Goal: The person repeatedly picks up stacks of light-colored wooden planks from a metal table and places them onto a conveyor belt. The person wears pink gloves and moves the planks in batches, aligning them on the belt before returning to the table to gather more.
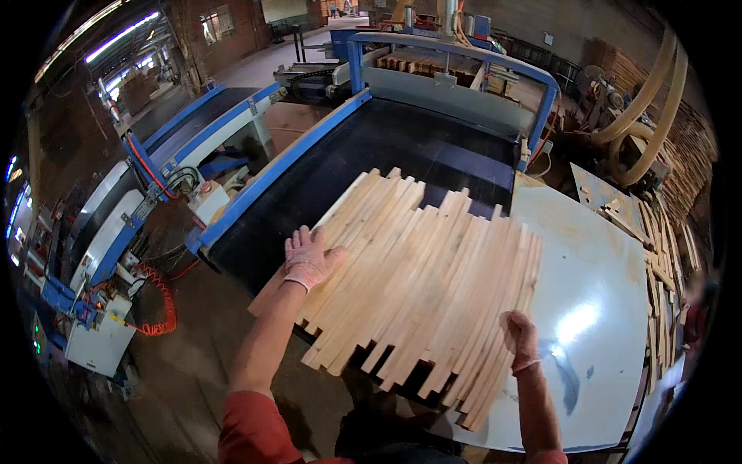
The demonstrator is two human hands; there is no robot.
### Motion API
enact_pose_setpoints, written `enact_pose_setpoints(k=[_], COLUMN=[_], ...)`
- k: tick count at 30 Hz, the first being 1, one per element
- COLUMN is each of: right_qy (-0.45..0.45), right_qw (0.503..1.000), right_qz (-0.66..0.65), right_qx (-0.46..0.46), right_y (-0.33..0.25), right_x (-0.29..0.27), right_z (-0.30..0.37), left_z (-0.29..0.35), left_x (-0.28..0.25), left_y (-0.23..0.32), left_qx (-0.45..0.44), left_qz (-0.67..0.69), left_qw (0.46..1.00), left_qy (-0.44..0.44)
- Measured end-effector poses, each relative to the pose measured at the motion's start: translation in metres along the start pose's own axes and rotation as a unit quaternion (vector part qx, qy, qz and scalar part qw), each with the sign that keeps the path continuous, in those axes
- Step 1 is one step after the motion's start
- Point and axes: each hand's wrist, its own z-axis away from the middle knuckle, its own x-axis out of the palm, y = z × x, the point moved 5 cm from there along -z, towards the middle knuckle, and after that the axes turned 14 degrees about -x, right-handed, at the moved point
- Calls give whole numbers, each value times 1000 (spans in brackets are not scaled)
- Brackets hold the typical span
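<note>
**Workshop floor: slat batch at near end of dark belt, both hands on its sides**

Dim, cluttered workshop with strip lights upper left. Dark belt runs away from the person, blue rail along its left side, blue frame over its far end. A pale wood pile sits behind the frame, partly hidden by its grey panel.

Slats: wide, close-packed batch, side by side, lying over the belt's near end, long sides pointing away from the person. Ends uneven at both far and near sides; dark gaps show between near ends.

Left hand, gloved, lies flat on the batch's left part, fingers spread wide, holding nothing in a closed grip. Right hand, gloved, is curled at the batch's right edge, near end; can't tell whether it grips a slat or just presses.

Edges/room: bare belt shows between the slats' far ends and the frame, also left toward the rail. Pale, glossy table adjoins on the right, bare surface right of the slats, bright glare on it. Loose strips lie beyond its right edge.

Left: second conveyor, red coiled hose. Upper right: thick beige ducts.
</note>
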Motion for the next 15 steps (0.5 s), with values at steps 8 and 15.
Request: enact_pose_setpoints(k=[8, 15], right_qy=[-17, -21], right_qw=[999, 992], right_qz=[-37, -88], right_qx=[22, 88], right_y=[113, 147], right_x=[219, 314], right_z=[-20, -39], left_z=[-139, -196], left_x=[11, -12], left_y=[-117, -140], left_qx=[-22, -35], left_qz=[-32, -61], left_qw=[999, 997], left_qy=[12, 22])
